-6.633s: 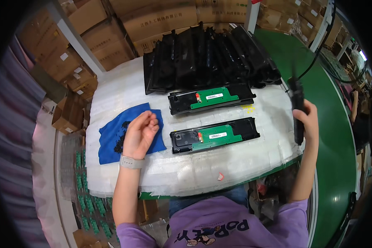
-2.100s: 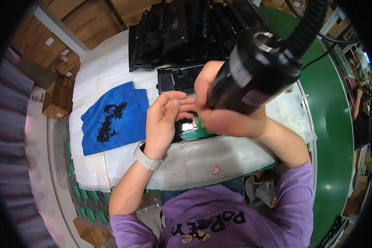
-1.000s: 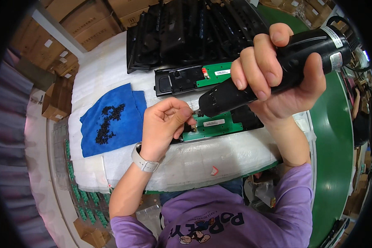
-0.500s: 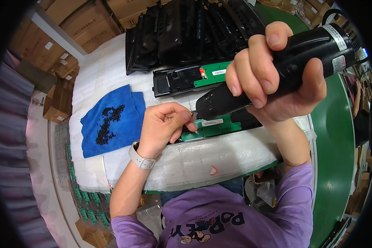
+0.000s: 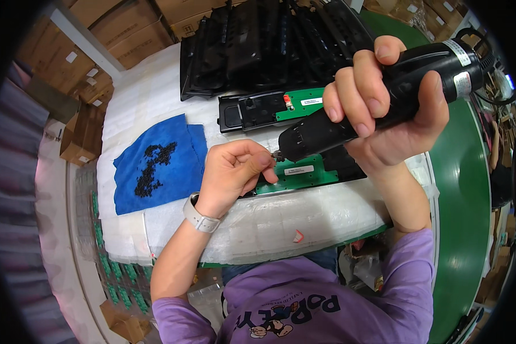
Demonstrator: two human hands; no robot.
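Note:
My right hand is wrapped round a black electric screwdriver, its nose slanting down to the left. Just off that nose, the thumb and forefinger of my left hand are pinched together at the bit. Anything tiny between them is too small to make out. Below both hands lies a green circuit board with a white label, set in a black housing partly hidden by my hands. To the left, small black screws are heaped on a blue cloth.
Behind the near board sits another black plastic housing with a green board. Black plastic parts are piled at the back of the white-covered table. Cardboard boxes stand beyond; a green surface lies right.
The screwdriver's nose and my left fingertips have shifted slightly right together. The table and things on it also sit a little differently in the picture. Both grips look the same.

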